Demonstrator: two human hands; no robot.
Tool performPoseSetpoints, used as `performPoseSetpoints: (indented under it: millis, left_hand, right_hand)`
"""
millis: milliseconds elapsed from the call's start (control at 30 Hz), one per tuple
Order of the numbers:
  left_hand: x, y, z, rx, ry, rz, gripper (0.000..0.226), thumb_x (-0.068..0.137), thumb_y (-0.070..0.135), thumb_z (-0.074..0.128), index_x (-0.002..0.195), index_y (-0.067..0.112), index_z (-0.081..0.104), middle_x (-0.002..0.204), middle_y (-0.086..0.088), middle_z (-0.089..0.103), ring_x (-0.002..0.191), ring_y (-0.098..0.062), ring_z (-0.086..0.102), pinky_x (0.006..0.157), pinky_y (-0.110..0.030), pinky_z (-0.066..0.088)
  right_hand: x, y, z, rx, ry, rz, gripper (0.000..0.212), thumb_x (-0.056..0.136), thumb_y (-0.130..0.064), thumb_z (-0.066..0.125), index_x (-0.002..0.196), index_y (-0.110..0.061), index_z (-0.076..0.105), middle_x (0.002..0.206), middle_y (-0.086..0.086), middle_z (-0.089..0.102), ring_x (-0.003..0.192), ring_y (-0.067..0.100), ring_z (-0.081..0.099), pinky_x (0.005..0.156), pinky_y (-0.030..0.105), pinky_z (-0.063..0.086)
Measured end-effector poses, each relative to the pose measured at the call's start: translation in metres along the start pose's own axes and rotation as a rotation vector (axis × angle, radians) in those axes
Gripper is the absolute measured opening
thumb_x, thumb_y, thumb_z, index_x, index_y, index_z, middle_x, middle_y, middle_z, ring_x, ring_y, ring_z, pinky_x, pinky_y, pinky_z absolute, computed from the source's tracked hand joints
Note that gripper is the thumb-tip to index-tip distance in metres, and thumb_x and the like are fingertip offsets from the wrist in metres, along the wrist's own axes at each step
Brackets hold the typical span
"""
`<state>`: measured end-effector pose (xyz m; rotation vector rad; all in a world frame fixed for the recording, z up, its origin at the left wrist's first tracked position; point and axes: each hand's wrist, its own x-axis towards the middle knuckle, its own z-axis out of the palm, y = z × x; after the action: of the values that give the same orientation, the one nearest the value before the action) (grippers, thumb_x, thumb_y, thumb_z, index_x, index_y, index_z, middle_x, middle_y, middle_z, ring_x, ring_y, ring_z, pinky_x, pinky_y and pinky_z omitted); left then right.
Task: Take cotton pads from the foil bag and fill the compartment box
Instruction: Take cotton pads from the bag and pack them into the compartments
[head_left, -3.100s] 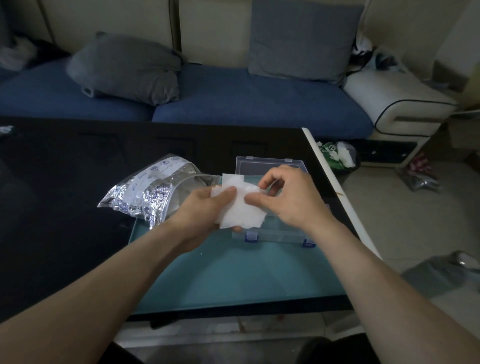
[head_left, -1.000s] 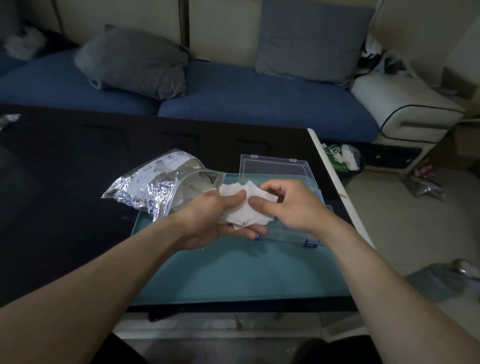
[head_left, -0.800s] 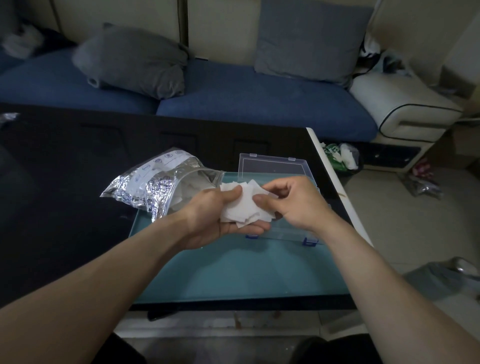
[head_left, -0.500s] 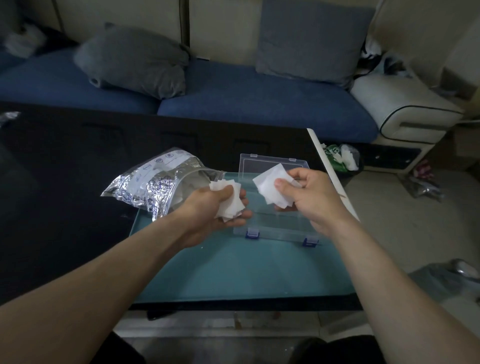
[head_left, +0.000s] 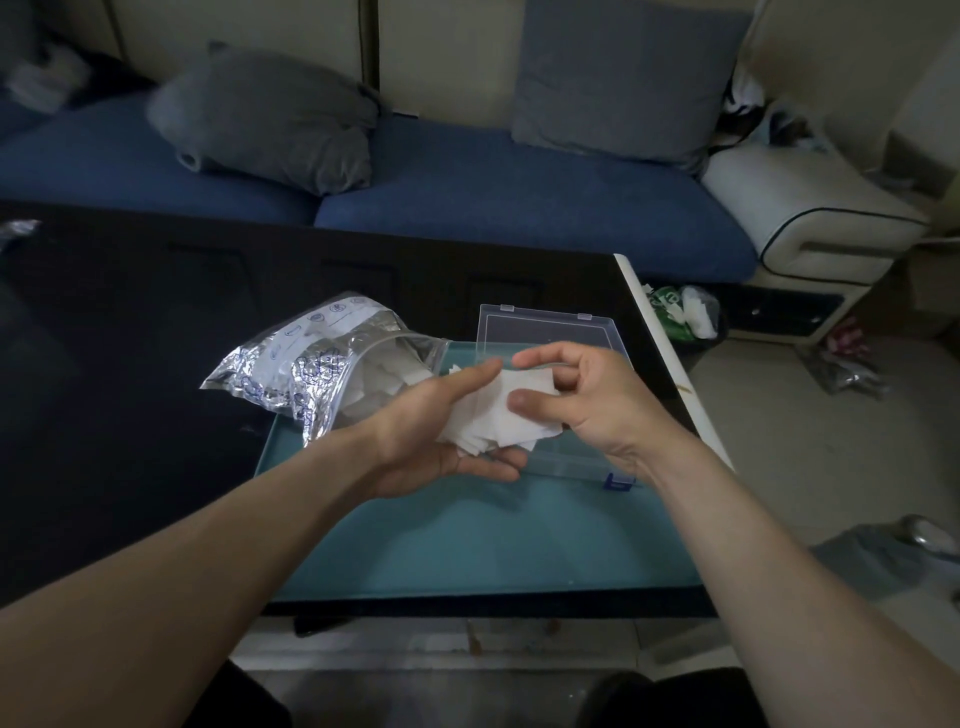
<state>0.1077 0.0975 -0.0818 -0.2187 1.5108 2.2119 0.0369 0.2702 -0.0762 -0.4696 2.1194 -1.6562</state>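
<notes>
Blue printing on the foil bag (head_left: 311, 364) is showing too small to read. Over the compartment box (head_left: 545, 332), the left hand (head_left: 441, 431) is cradling stacked cotton pads (head_left: 498, 421), fingers curling underneath; the right hand (head_left: 587, 400) is pinching the top pad.

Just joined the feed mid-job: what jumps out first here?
The two hands at centre: the left hand cradles a stack of white cotton pads while the right hand pinches the top ones. Left of them lies the open foil bag, and behind them the clear compartment box with its lid up, on the teal mat.
</notes>
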Motion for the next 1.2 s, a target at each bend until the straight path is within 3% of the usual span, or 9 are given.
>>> performPoseSetpoints:
  millis: [100, 333, 500, 633, 733, 833, 967, 1067, 1200]
  left_hand:
    - [0.000, 0.001, -0.001, -0.008, -0.010, 0.020, 0.044, 0.098, 0.041, 0.048, 0.125, 0.009, 0.063, 0.105, -0.020, 0.066, 0.087, -0.035, 0.063, 0.077, -0.041, 0.059]
    - [0.003, 0.000, -0.003, -0.060, 0.138, 0.057, 0.034, 0.098, 0.036, 0.051, 0.115, 0.011, 0.066, 0.098, -0.014, 0.064, 0.077, -0.024, 0.057, 0.072, -0.037, 0.057]
    - [0.005, 0.002, -0.005, -0.167, 0.135, 0.013, 0.030, 0.093, 0.035, 0.060, 0.102, 0.009, 0.069, 0.085, -0.008, 0.064, 0.067, -0.018, 0.057, 0.073, -0.036, 0.059]
    - [0.001, 0.006, -0.007, -0.184, -0.008, -0.090, 0.046, 0.084, 0.036, 0.064, 0.120, 0.007, 0.063, 0.105, -0.020, 0.068, 0.083, -0.032, 0.072, 0.082, -0.042, 0.059]
    - [0.002, 0.005, -0.005, -0.121, 0.075, -0.090, 0.042, 0.089, 0.040, 0.061, 0.115, 0.008, 0.064, 0.100, -0.018, 0.069, 0.078, -0.028, 0.072, 0.071, -0.036, 0.062]
    - [0.006, 0.001, -0.003, -0.087, 0.156, -0.046, 0.039, 0.095, 0.044, 0.055, 0.112, 0.010, 0.067, 0.104, -0.015, 0.069, 0.085, -0.026, 0.070, 0.078, -0.037, 0.060]
    - [0.004, 0.002, -0.001, -0.147, 0.038, -0.016, 0.049, 0.094, 0.045, 0.054, 0.120, 0.004, 0.063, 0.106, -0.017, 0.070, 0.094, -0.027, 0.069, 0.077, -0.032, 0.061]
    - [0.001, 0.003, 0.002, -0.077, -0.010, 0.027, 0.041, 0.090, 0.035, 0.058, 0.118, 0.005, 0.064, 0.098, -0.015, 0.070, 0.083, -0.022, 0.070, 0.061, -0.021, 0.059]
    - [0.003, 0.003, -0.003, -0.109, 0.072, 0.077, 0.028, 0.096, 0.019, 0.057, 0.116, 0.001, 0.064, 0.096, -0.017, 0.072, 0.080, -0.024, 0.072, 0.066, -0.025, 0.061]
  right_hand:
    - [-0.001, -0.001, 0.004, -0.015, -0.009, -0.013, 0.027, 0.082, -0.005, 0.079, 0.103, -0.018, 0.068, 0.092, 0.006, 0.079, 0.088, 0.022, 0.076, 0.074, 0.034, 0.062]
    - [-0.001, -0.003, 0.002, 0.065, 0.048, 0.045, 0.020, 0.086, -0.002, 0.074, 0.103, -0.013, 0.073, 0.097, 0.013, 0.076, 0.074, 0.016, 0.074, 0.055, 0.023, 0.055]
    - [0.000, -0.002, -0.002, 0.062, 0.081, 0.081, 0.019, 0.088, -0.005, 0.074, 0.105, -0.012, 0.071, 0.098, 0.010, 0.075, 0.072, 0.013, 0.073, 0.052, 0.023, 0.054]
    - [-0.002, -0.004, -0.005, 0.098, 0.079, 0.091, 0.017, 0.086, -0.006, 0.076, 0.103, -0.010, 0.072, 0.090, 0.007, 0.075, 0.070, 0.011, 0.072, 0.051, 0.023, 0.052]
    - [-0.004, -0.005, -0.006, 0.102, 0.058, 0.096, 0.017, 0.084, -0.007, 0.078, 0.100, -0.011, 0.072, 0.082, 0.004, 0.076, 0.066, 0.010, 0.070, 0.046, 0.021, 0.050]
    - [-0.006, -0.004, -0.004, 0.101, 0.063, 0.097, 0.017, 0.084, -0.008, 0.078, 0.099, -0.007, 0.070, 0.081, 0.007, 0.076, 0.062, 0.013, 0.069, 0.043, 0.021, 0.047]
    - [-0.008, -0.005, 0.006, 0.084, 0.084, 0.072, 0.023, 0.083, -0.013, 0.079, 0.101, -0.005, 0.067, 0.078, 0.008, 0.075, 0.057, 0.014, 0.066, 0.041, 0.021, 0.044]
    - [-0.008, -0.005, 0.012, 0.017, 0.124, 0.025, 0.026, 0.083, -0.019, 0.081, 0.100, -0.006, 0.066, 0.067, 0.003, 0.073, 0.047, 0.013, 0.062, 0.040, 0.020, 0.039]
    - [-0.007, -0.006, 0.006, -0.025, 0.118, -0.002, 0.020, 0.083, -0.009, 0.080, 0.099, -0.010, 0.069, 0.077, 0.003, 0.075, 0.058, 0.015, 0.070, 0.052, 0.021, 0.054]
